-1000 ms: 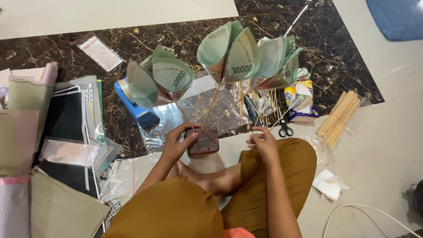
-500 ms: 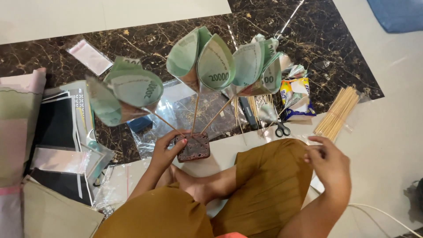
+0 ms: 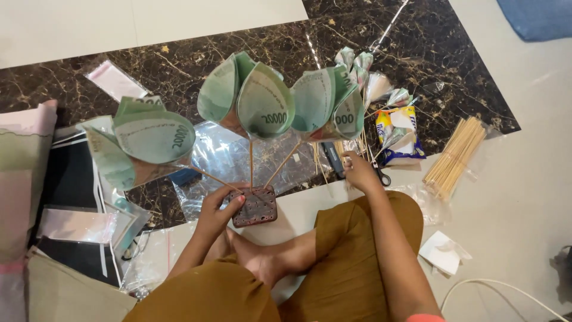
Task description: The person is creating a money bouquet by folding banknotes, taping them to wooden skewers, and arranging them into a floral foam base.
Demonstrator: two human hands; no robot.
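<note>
From my feed I take the brown perforated block (image 3: 254, 206) as my landmark; it sits on the floor just ahead of the crossed legs, where the pale tile meets the dark marble floor (image 3: 179, 59). My left hand (image 3: 217, 206) is curled against the block's left side, thumb and fingers touching its edge and top. Three thin sticks rise out of the block, each carrying a folded green banknote cone: one cone (image 3: 140, 140) leans far left of the block, one (image 3: 247, 98) stands almost straight above it, and one (image 3: 328, 107) tilts up and to the right.

My right hand (image 3: 359, 173) is to the right of the block, well apart from it, fingers bunched downward over a cluster of loose sticks and a pair of black-handled scissors (image 3: 381, 177) (whether it pinches a stick or only touches them, I cannot tell). Farther right of the block lies a yellow-and-blue packet (image 3: 400, 134), and beyond that a bundle of bare wooden skewers (image 3: 456, 156). A crinkled clear plastic sheet (image 3: 220, 158) lies just behind the block. Far left of the block are stacked wrapping papers (image 3: 27, 173), pink and dark.
</note>
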